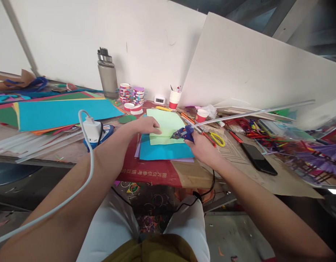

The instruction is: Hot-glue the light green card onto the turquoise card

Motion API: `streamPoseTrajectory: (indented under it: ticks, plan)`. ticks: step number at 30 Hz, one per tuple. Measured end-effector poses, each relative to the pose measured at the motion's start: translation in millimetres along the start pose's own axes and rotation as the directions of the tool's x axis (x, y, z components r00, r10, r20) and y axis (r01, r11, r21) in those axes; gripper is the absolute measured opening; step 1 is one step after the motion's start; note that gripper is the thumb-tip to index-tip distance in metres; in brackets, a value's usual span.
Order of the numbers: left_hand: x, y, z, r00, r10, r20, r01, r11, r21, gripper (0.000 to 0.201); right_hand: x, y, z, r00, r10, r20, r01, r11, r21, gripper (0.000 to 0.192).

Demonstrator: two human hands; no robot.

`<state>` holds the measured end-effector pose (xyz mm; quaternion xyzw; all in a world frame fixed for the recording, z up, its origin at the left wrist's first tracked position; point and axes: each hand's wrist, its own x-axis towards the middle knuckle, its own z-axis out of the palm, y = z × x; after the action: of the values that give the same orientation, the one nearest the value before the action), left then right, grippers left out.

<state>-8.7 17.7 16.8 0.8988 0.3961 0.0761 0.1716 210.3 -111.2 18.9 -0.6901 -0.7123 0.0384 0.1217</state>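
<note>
My right hand (198,143) is wrapped round the handle of a blue hot glue gun (186,133), with a long clear glue stick (239,115) sticking out of its back. Its nozzle points left, over a pale green sheet of paper (168,122). At the left side of that sheet is my left hand (148,125), its fingers bent and closed at the paper; what the fingertips grip is hard to make out. Under the green sheet lie a blue sheet (165,152) and a lilac one, on a red cardboard piece (146,176).
Scissors with yellow handles (217,139), a phone (258,158) and paper cups (201,115) are to the right. A bottle (107,74), a white plug adapter (92,129) and coloured sheets (66,112) stand left. A white cable (88,174) crosses my left arm; a black cord (213,182) hangs below.
</note>
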Motion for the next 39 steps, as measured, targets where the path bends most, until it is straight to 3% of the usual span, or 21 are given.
streamPoseTrajectory:
  ticks: [14,19,28,39]
  plan:
    - [-1.1,-0.9,-1.8,1.0,-0.006,-0.024,0.005,0.999,-0.035,0.034,-0.7,-39.8,9.1,0.99,-0.136,0.032,0.127,0.972,0.199,0.028]
    - [-1.3,1.1,-2.7,0.999,-0.033,-0.029,0.031,0.998,-0.051,0.031,-0.6,-39.9,9.8,0.991,-0.128,0.029,0.121,0.977,0.175,0.027]
    - [-2.2,0.5,-4.0,1.0,-0.003,-0.018,0.002,0.999,-0.052,0.036,-9.0,-15.7,-3.1,0.997,-0.058,0.044,0.057,0.998,0.023,0.032]
    - [-0.6,-5.6,-3.5,0.998,-0.018,-0.057,0.013,0.996,-0.083,0.04,6.5,-54.0,19.7,0.993,-0.115,0.005,0.114,0.988,0.105,0.028]
